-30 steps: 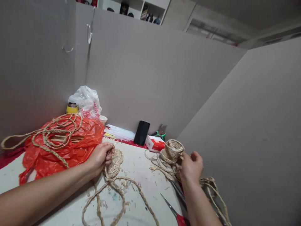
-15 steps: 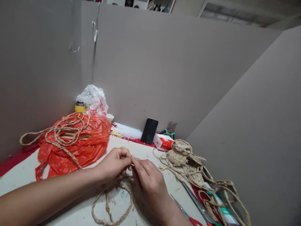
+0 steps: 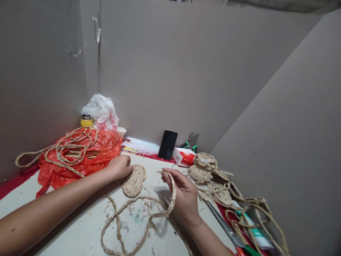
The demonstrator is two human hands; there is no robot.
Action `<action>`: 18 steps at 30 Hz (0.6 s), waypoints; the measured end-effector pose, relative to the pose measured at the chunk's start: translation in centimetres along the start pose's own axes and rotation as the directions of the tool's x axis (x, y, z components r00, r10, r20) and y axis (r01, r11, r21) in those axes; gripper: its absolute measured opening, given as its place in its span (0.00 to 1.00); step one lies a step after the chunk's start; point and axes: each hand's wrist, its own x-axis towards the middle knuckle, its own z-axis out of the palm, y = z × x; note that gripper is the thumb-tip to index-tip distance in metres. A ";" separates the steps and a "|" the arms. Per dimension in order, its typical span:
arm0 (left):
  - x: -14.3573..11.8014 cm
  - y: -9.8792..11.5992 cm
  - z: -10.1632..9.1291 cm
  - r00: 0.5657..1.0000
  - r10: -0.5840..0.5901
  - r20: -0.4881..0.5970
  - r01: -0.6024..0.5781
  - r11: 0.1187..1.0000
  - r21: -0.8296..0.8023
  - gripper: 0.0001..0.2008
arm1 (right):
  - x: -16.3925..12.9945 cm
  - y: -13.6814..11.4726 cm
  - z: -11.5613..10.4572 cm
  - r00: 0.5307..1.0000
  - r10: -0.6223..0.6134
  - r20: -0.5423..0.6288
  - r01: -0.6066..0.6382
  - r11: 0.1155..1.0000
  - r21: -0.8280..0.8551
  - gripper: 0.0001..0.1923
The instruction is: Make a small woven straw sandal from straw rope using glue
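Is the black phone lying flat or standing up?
Standing up, tilted back. The black phone leans against the grey cardboard wall, its bottom edge by the small red and white box. Its screen is dark.

Counted on the table: two hands, left hand (image 3: 120, 167) and right hand (image 3: 183, 193), one flat woven oval (image 3: 134, 180), one loose braided rope (image 3: 133, 227), one orange bag (image 3: 87, 153) at 10 o'clock, one phone (image 3: 167, 144) and one red box (image 3: 184, 156) at 12.
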 end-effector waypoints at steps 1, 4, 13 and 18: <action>0.3 -0.3 0.3 1.000 -0.009 0.019 0.009 1.000 0.002 0.06 | 0.0 -0.1 0.0 0.999 0.033 0.009 -0.034 0.999 0.036 0.06; 0.8 -0.3 1.0 0.997 -0.008 0.082 0.011 0.999 -0.043 0.06 | 0.2 -0.4 0.0 0.995 0.089 0.044 -0.093 0.991 0.100 0.07; -1.2 3.7 1.1 0.974 0.047 0.221 0.049 0.911 -0.410 0.06 | 1.0 -1.7 -0.3 0.975 0.213 0.062 -0.222 0.938 0.267 0.10; -2.5 6.9 -0.9 0.974 0.129 0.188 -0.007 0.842 -0.539 0.07 | 1.7 -2.9 -1.1 0.983 0.175 0.056 -0.184 0.931 0.315 0.09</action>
